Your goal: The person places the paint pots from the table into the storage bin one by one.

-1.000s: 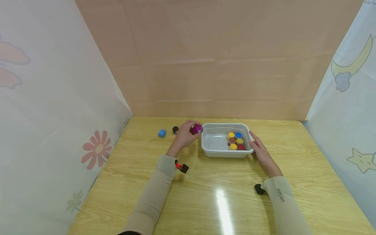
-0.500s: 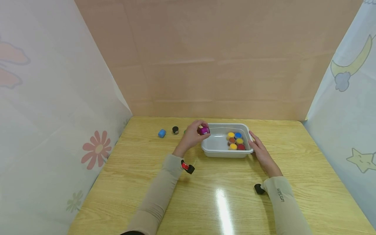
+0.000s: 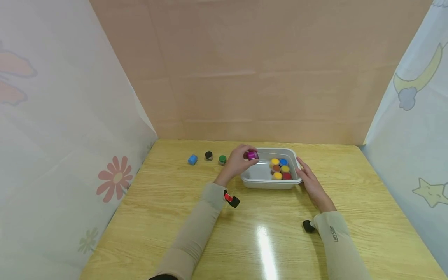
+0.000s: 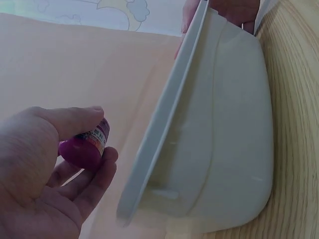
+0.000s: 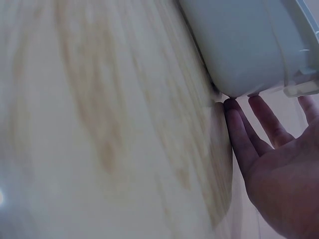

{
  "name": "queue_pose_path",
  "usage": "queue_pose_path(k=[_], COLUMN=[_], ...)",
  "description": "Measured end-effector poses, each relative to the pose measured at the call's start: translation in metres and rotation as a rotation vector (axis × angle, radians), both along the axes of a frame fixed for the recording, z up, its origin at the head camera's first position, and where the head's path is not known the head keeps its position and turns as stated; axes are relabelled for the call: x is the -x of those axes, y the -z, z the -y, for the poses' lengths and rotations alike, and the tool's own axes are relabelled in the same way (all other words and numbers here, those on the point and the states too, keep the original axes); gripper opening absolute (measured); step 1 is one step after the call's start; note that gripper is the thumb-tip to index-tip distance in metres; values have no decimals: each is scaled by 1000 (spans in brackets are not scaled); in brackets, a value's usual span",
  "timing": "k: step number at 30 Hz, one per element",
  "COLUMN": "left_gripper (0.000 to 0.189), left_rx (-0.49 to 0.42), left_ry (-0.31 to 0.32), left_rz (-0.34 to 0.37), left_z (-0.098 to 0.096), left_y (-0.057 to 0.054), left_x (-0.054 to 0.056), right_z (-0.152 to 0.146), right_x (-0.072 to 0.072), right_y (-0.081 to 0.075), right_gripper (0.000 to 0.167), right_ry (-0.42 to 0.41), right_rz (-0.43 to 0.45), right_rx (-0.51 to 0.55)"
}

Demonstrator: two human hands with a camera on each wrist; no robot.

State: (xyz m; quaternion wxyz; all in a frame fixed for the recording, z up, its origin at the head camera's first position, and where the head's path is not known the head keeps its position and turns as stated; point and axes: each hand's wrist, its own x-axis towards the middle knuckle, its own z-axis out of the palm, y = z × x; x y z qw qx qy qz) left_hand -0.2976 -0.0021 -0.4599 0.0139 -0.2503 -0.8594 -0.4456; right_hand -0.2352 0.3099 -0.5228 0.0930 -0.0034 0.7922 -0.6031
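Between thumb and fingers my left hand (image 3: 238,163) pinches a small purple paint pot (image 3: 252,155), held tilted above the left end of a pale plastic tub (image 3: 267,186). In the left wrist view the pot (image 4: 83,152) shows a printed label, and the tub's outer wall (image 4: 229,124) stands beside it. My right hand (image 3: 314,188) is at the tub's right end; in the right wrist view its straight fingertips touch the wall. Inside the tub's right half sit several small pots with yellow, blue, brown and red lids, among them a blue-lidded pot (image 3: 283,162).
Left of the tub, a green-lidded pot (image 3: 222,160), a black-lidded pot (image 3: 209,156) and a blue pot (image 3: 193,159), apparently on its side, lie on the wooden table (image 3: 266,217). A brown backdrop (image 3: 259,77) rises behind the table, with patterned cloth at both sides.
My left hand has carried the purple pot rightward, from beside the tub's left rim to above its inside. The green-lidded pot has come into full view. My right hand stays in place.
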Motion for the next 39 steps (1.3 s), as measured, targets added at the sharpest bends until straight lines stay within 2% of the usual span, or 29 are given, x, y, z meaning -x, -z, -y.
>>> queue_pose_path(k=[14, 19, 27, 32, 39], left_gripper=[34, 33, 29, 28, 29], left_rx=[77, 68, 35, 19, 55], left_ry=[-1, -4, -4, -16, -33], left_rz=[-21, -25, 8, 53, 102], left_z=[-24, -30, -37, -42, -51], left_y=[8, 10, 13, 15, 15], left_x=[4, 7, 12, 14, 17], right_z=[2, 3, 3, 3, 0], right_x=[-5, -6, -2, -1, 1], right_y=[-2, -2, -1, 1, 2], right_gripper=[69, 69, 69, 68, 70], right_ry=[12, 9, 8, 11, 2], right_rz=[32, 15, 3, 8, 10], right_rx=[-10, 0, 13, 6, -12])
